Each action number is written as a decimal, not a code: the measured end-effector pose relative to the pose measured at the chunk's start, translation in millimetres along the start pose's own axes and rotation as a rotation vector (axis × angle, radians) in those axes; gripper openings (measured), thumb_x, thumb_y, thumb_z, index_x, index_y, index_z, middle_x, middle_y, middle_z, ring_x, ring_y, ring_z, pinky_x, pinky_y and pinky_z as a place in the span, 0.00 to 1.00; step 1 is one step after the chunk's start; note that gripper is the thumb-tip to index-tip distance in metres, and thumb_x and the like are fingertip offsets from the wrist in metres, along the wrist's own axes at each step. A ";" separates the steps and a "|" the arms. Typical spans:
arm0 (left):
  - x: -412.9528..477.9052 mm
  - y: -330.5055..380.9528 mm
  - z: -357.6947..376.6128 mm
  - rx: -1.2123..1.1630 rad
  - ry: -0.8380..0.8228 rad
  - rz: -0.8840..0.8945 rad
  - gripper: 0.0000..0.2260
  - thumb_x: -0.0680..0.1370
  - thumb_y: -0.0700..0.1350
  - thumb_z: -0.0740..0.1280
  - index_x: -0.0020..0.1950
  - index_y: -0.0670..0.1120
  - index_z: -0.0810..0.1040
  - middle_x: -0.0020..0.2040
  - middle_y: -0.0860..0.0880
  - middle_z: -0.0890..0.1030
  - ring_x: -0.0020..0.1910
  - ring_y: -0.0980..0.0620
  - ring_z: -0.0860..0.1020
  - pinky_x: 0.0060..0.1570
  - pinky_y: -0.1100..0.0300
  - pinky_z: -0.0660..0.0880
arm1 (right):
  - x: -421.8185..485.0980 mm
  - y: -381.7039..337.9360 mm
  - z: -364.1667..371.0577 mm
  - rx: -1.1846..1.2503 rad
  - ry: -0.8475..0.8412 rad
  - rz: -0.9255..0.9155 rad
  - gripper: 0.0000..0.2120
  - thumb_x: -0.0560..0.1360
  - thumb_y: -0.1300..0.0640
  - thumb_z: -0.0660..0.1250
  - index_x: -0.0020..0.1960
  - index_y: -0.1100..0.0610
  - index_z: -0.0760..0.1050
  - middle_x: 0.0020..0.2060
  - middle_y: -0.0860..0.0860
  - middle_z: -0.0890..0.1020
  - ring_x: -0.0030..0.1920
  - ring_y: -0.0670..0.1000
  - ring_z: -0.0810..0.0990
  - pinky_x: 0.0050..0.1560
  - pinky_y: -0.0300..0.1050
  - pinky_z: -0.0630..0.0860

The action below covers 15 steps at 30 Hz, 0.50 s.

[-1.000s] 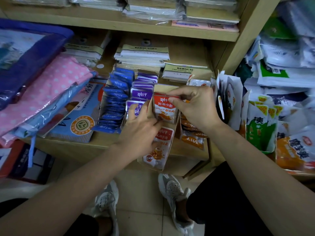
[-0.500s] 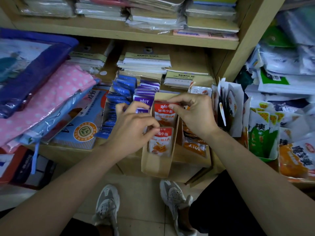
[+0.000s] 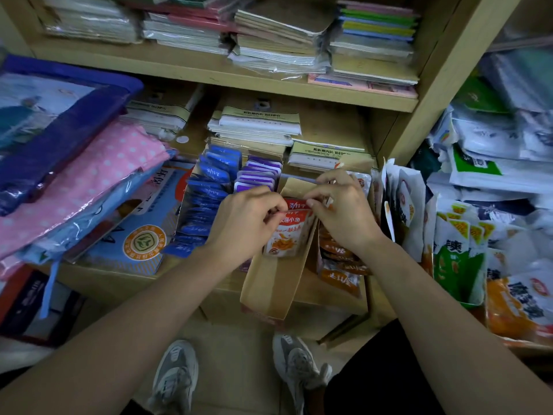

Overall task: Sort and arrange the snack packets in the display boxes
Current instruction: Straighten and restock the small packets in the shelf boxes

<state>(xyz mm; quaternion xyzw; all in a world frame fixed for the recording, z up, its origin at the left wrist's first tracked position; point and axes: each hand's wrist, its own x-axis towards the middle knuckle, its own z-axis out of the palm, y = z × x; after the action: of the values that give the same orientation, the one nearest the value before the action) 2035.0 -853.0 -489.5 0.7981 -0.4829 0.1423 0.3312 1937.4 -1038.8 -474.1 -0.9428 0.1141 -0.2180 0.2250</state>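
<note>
Red packets (image 3: pixel 286 232) stand upright inside the brown box (image 3: pixel 269 283), near its back. The left hand (image 3: pixel 248 223) and right hand (image 3: pixel 344 214) both pinch their top edges; a second ago the left was at the box's side. The packets are now gathered into one bunch, so this box seems nearly sorted.

Dim and bluish, lit softly from above. Shadowed beneath the upper shelf (image 3: pixel 209 71). Glinting faintly off plastic-wrapped bedding (image 3: pixel 89 175) at left. Bowed strongly toward the edges; smeared and soft among the white bags (image 3: pixel 490 136) at right.
</note>
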 end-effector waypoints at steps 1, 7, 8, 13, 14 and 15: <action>3.1 -0.4 1.5 0.003 0.008 -0.001 0.04 0.74 0.43 0.77 0.47 0.47 0.84 0.43 0.53 0.82 0.37 0.57 0.79 0.38 0.54 0.82 | -0.5 0.0 -0.5 0.025 0.006 -0.017 0.09 0.77 0.63 0.71 0.55 0.55 0.85 0.58 0.49 0.76 0.60 0.45 0.71 0.60 0.37 0.69; 18.6 -4.7 10.4 -0.004 0.078 0.004 0.04 0.74 0.41 0.77 0.45 0.46 0.83 0.44 0.51 0.81 0.37 0.54 0.81 0.36 0.52 0.82 | -2.3 -0.4 -4.6 0.214 0.015 0.003 0.18 0.76 0.70 0.67 0.62 0.56 0.81 0.55 0.49 0.81 0.53 0.42 0.77 0.52 0.33 0.77; 20.4 -5.1 11.3 -0.011 0.085 0.004 0.04 0.74 0.42 0.77 0.45 0.46 0.83 0.45 0.51 0.81 0.37 0.54 0.80 0.37 0.53 0.82 | -2.5 0.0 -4.8 0.245 0.001 0.032 0.18 0.76 0.68 0.68 0.63 0.55 0.81 0.55 0.48 0.81 0.53 0.44 0.78 0.51 0.38 0.80; 22.0 -6.5 17.6 0.075 0.045 -0.082 0.14 0.73 0.47 0.77 0.57 0.49 0.80 0.53 0.51 0.78 0.40 0.52 0.79 0.36 0.55 0.78 | -1.5 -0.8 -2.3 0.252 -0.022 0.086 0.17 0.75 0.62 0.73 0.62 0.53 0.80 0.54 0.46 0.81 0.55 0.44 0.79 0.52 0.40 0.82; 22.1 -6.8 18.8 0.082 0.042 -0.104 0.16 0.73 0.47 0.77 0.58 0.49 0.78 0.54 0.51 0.77 0.41 0.52 0.79 0.37 0.56 0.77 | -1.2 -1.6 -1.8 0.248 -0.023 0.095 0.16 0.75 0.62 0.74 0.61 0.52 0.79 0.53 0.46 0.81 0.54 0.43 0.79 0.52 0.38 0.81; 22.5 -7.2 19.2 0.078 0.044 -0.122 0.16 0.74 0.47 0.76 0.59 0.49 0.77 0.55 0.50 0.77 0.42 0.51 0.79 0.37 0.56 0.77 | -1.2 -2.9 -1.6 0.254 -0.026 0.106 0.15 0.75 0.62 0.74 0.60 0.52 0.79 0.52 0.45 0.81 0.53 0.41 0.79 0.51 0.36 0.81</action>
<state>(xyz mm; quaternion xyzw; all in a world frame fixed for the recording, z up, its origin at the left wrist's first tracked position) 2050.5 -878.8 -494.2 0.8351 -0.4199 0.1581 0.3183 1935.9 -1036.5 -471.8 -0.9021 0.1322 -0.2063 0.3552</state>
